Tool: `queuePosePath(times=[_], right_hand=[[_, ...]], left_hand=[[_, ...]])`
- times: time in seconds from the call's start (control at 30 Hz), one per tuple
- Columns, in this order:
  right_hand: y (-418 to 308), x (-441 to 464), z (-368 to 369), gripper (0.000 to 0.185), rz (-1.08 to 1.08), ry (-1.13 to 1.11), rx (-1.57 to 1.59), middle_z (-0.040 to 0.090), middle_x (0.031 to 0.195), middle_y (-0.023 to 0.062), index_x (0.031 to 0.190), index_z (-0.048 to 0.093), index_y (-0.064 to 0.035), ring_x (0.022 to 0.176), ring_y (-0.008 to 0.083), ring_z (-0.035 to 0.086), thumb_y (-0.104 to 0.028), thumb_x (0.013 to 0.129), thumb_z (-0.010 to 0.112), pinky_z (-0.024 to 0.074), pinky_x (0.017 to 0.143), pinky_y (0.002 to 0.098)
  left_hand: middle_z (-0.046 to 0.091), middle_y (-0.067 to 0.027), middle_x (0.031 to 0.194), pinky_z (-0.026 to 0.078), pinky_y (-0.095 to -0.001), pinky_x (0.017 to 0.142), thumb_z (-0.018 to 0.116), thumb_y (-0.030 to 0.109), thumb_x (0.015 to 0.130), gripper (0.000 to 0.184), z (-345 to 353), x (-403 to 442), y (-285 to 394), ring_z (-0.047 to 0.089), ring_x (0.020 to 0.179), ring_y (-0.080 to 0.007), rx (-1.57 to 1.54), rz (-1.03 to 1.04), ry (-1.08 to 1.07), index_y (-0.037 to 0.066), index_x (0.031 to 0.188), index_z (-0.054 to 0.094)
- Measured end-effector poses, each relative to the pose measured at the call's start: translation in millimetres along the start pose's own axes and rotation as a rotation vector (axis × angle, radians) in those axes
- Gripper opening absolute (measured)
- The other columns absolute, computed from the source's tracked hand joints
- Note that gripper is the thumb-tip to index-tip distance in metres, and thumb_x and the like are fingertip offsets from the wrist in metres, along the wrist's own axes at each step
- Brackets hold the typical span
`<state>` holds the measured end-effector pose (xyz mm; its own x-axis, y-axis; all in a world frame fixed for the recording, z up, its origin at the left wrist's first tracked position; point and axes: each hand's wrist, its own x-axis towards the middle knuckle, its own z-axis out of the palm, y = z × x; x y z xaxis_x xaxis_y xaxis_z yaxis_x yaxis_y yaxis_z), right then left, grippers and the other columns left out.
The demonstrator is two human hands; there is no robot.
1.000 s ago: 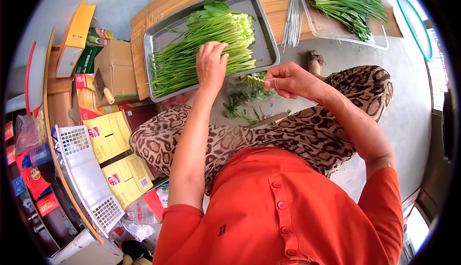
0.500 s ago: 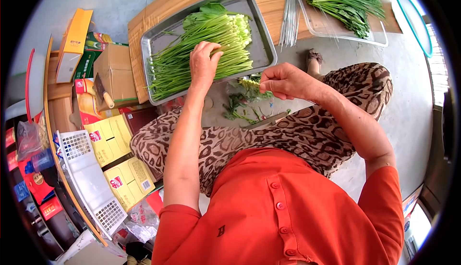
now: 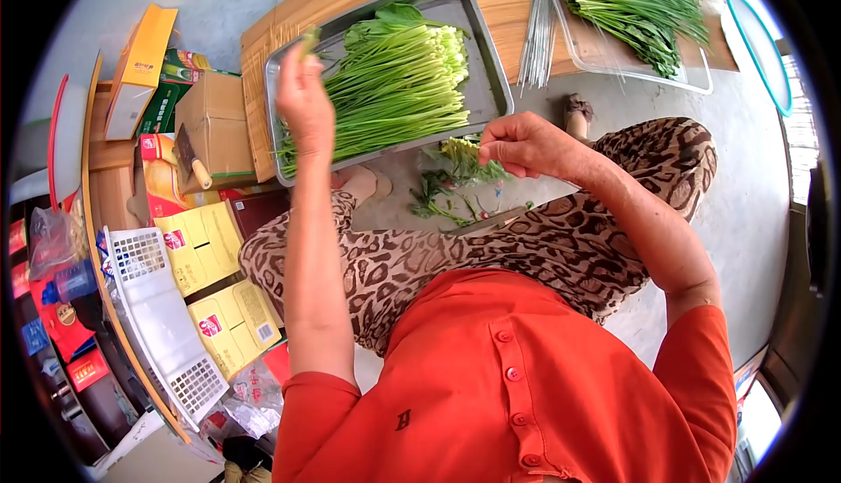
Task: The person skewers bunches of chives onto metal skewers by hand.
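A grey metal tray [image 3: 487, 63] holds a thick layer of long green stalks [image 3: 385, 93], with pale cut ends to the right and a few broad leaves at the far side. Over the tray's left part, my left hand [image 3: 307, 111] is raised, its fingertips closed on a small, blurred yellow-green scrap [image 3: 310, 40]. My right hand [image 3: 530, 145] hovers beside the tray's near right corner with its fingers curled into a pinch. Whatever it may hold is hidden. Loose leafy greens [image 3: 438, 190] lie below the tray, partly behind its edge.
Metal skewers [image 3: 536, 41] lie on the wooden table [image 3: 508, 10] beside a clear plastic tray [image 3: 604, 76] of green stalks and leaves. A knife [image 3: 194, 163] leans by cardboard boxes [image 3: 215, 111] at left. A white basket [image 3: 158, 308] stands nearer.
My left hand has lifted from the stalks and moved left, a small yellow-green scrap now at its fingertips. My right hand stays near the tray's corner, its fingers more curled.
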<state>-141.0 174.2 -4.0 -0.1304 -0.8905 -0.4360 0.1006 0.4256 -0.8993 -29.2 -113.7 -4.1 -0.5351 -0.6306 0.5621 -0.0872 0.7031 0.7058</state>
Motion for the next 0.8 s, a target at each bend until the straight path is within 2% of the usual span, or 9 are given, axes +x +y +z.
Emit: queuePosePath(times=[0.07, 0.13, 0.2, 0.27, 0.33, 0.4, 0.57, 0.67, 0.8], right_hand=[[-1, 0, 0, 0.016, -0.013, 0.013, 0.015, 0.046, 0.054, -0.0042, 0.088, 0.062, -0.0047, 0.047, 0.0031, 0.039, -0.018, 0.094, 0.055, 0.0278, 0.041, 0.0205], [-1, -1, 0, 0.017, -0.012, 0.019, 0.02, 0.046, 0.054, -0.0044, 0.087, 0.061, -0.0048, 0.046, 0.0029, 0.038, -0.019, 0.094, 0.055, 0.0274, 0.041, 0.0203], [-2, 0, 0, 0.017, -0.019, 0.019, 0.018, 0.045, 0.053, -0.0046, 0.087, 0.061, -0.005, 0.045, 0.0027, 0.038, -0.019, 0.094, 0.055, 0.0269, 0.041, 0.0202], [-3, -2, 1, 0.017, -0.037, 0.018, 0.083, 0.044, 0.052, -0.005, 0.086, 0.061, -0.005, 0.044, 0.0023, 0.037, -0.019, 0.095, 0.054, 0.0263, 0.04, 0.02], [-6, -4, 3, 0.019, -0.037, 0.023, 0.093, 0.044, 0.051, -0.0052, 0.087, 0.061, -0.0049, 0.043, 0.0024, 0.036, -0.02, 0.095, 0.054, 0.026, 0.04, 0.02], [-8, -5, 3, 0.019, -0.04, 0.034, 0.165, 0.043, 0.051, -0.005, 0.087, 0.061, -0.0051, 0.043, 0.0027, 0.036, -0.021, 0.095, 0.054, 0.0258, 0.04, 0.0196], [-7, -8, 1, 0.02, -0.076, 0.056, 0.215, 0.042, 0.051, -0.0049, 0.089, 0.061, -0.0052, 0.043, 0.0031, 0.035, -0.023, 0.095, 0.055, 0.0254, 0.04, 0.0196], [-8, -8, 2, 0.02, -0.093, 0.076, 0.217, 0.042, 0.051, -0.005, 0.089, 0.061, -0.0049, 0.042, 0.0032, 0.035, -0.023, 0.095, 0.055, 0.0249, 0.04, 0.0197], [-7, -6, 3, 0.02, -0.108, 0.08, 0.215, 0.041, 0.051, -0.0054, 0.09, 0.061, -0.0048, 0.042, 0.0028, 0.034, -0.024, 0.095, 0.055, 0.024, 0.039, 0.0196]], left_hand=[[0.064, -0.0053, 0.092, 0.048, -0.0256, 0.071, 0.054, 0.009, 0.093, 0.02, -33, 22, 32, 0.058, 0.077, -0.0116, 0.08, 0.046, 0.134, 0.001, 0.111, 0.059], [0.063, -0.006, 0.091, 0.048, -0.0242, 0.07, 0.054, 0.009, 0.094, 0.021, -69, 37, 61, 0.057, 0.075, -0.0102, 0.035, 0.249, 0.164, -0.001, 0.112, 0.056], [0.062, -0.0051, 0.089, 0.048, -0.0227, 0.07, 0.055, 0.008, 0.094, 0.02, -87, 36, 95, 0.056, 0.075, -0.0086, -0.034, 0.309, 0.182, -0.002, 0.111, 0.053], [0.06, -0.0022, 0.084, 0.045, -0.0194, 0.064, 0.056, 0.01, 0.093, 0.015, -89, 22, 113, 0.053, 0.07, -0.0058, -0.002, 0.262, 0.162, -0.001, 0.104, 0.056], [0.057, -0.0002, 0.078, 0.04, -0.0174, 0.057, 0.059, 0.012, 0.092, 0.015, -80, 2, 115, 0.048, 0.063, -0.0047, -0.224, -0.106, -0.045, 0.0, 0.1, 0.058], [0.055, 0.0001, 0.075, 0.036, -0.0173, 0.052, 0.06, 0.014, 0.091, 0.013, -59, -23, 93, 0.044, 0.058, -0.0045, -0.532, -0.323, -0.175, 0.002, 0.096, 0.06], [0.055, -0.001, 0.075, 0.037, -0.0199, 0.048, 0.065, 0.015, 0.088, 0.017, -14, -77, 57, 0.047, 0.054, -0.0076, -0.97, -0.823, -0.265, 0.001, 0.098, 0.062], [0.056, -0.001, 0.079, 0.037, -0.0226, 0.05, 0.064, 0.018, 0.088, 0.019, -2, -88, 50, 0.048, 0.057, -0.0099, -1.02, -0.918, -0.268, 0.003, 0.1, 0.061], [0.056, -0.0006, 0.08, 0.038, -0.0234, 0.05, 0.062, 0.018, 0.09, 0.021, 9, -91, 55, 0.048, 0.058, -0.0104, -0.993, -0.926, -0.286, 0.003, 0.105, 0.059]])
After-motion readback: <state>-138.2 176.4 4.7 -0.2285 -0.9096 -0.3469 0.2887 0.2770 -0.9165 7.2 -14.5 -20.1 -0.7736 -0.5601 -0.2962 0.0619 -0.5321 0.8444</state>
